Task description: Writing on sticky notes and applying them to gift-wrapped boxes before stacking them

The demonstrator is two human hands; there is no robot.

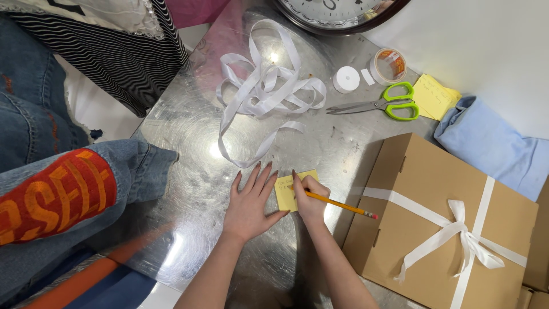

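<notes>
The left hand (250, 201) lies flat with fingers spread on the shiny metal tabletop (189, 131), its fingertips pinning the left edge of a small yellow sticky note (287, 193) near the picture's centre; the right hand (309, 199) is curled tight around a yellow pencil (337, 204), tip on the note, pink eraser pointing toward 4 o'clock. Just beside that eraser, at 4 o'clock from the hands, sits a brown cardboard box (423, 189) bound crosswise with white ribbon tied in a bow (466, 234) — its lower corner is cut off by the frame. At 12 o'clock from the note a loose tangle of glossy white ribbon (263, 86) loops over the metal, one strand trailing down near the left fingertips. Toward 1 o'clock lie a small white ribbon spool (346, 79), a roll of clear tape (388, 66) and green-handled scissors (377, 105), blades closed, beside a pad of yellow notes (433, 96). A folded light-blue cloth (492, 146) rests at 2 o'clock. A round wall clock (337, 12) is cropped by the top edge. At 9 o'clock, denim clothing with an orange patch (57, 194) overlaps the tabletop — and striped black-and-white fabric (114, 51) lies above it. The writing on the note is too small to make out.
</notes>
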